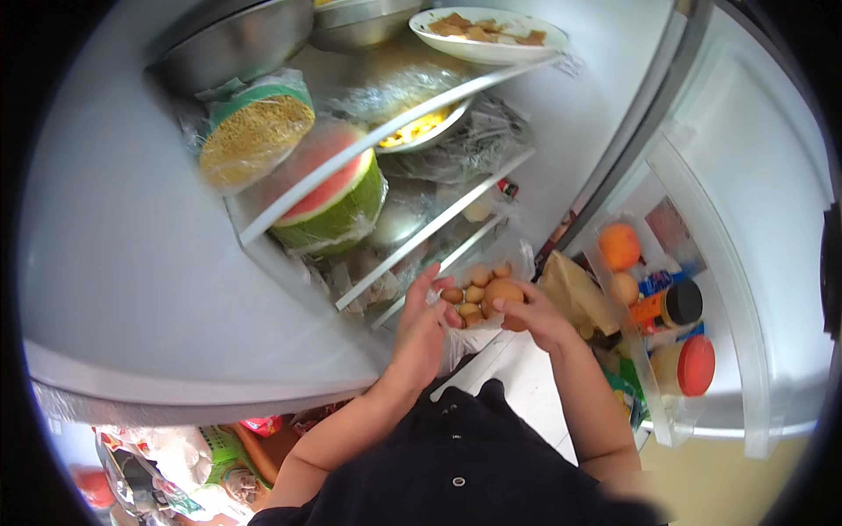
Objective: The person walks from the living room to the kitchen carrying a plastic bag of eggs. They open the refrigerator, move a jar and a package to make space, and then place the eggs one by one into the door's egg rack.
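Several brown eggs [474,293] lie together in clear plastic [517,252], low in the open fridge; whether it is a bag or a bin is hard to make out. My right hand [537,317] is closed around a brown egg [503,296] at the right side of the pile, thumb on top. At the left edge, my left hand [421,323] has its fingers curled on the clear plastic, its fingertips close to the nearest eggs. Crinkled film hangs below that hand.
Above are a cut watermelon [338,206], a bag of yellow grains [256,140], metal bowls [241,44] and a white plate of food [487,51]. White shelf edges [399,131] cross overhead. The open door's rack holds jars [680,302], a peach [619,246] and a paper bag [574,289].
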